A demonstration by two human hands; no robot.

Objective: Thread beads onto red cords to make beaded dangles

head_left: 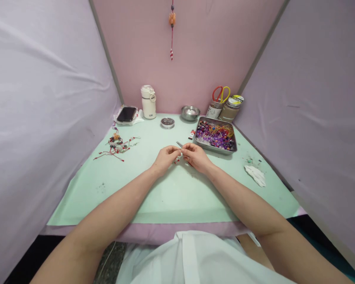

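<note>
- Beaded strand [177,160], small, with red and pale beads: it hangs between my two hands over the middle of the bench [154,197], partly hidden by my fingers.
- My left hand [167,158] has its grip pinched on the strand, fingertips close against those of the other hand.
- My right hand [195,157] has its grip closed around a pointed metal tool [180,144], whose tip sticks out far-left; I cannot tell whether these fingers pinch the strand too.
- Just beyond that hand, to the right, I see a metal tray [215,150] of mostly purple beads and tangled yellow cord, with a small red-and-white packet [191,134] beside its left edge.
- Along the far side, from left to right: a dark phone [126,114], a cream bottle [148,103], a round dish [167,123] of dark bits, a metal bowl [190,113], and two jars [230,111], the left one holding red and yellow handles [221,94].
- On the left lies a heap of beaded cords [117,146].
- On the right lies a crumpled white cloth [255,176].
- A beaded ornament [172,19] hangs against the pink far wall [136,51].
</note>
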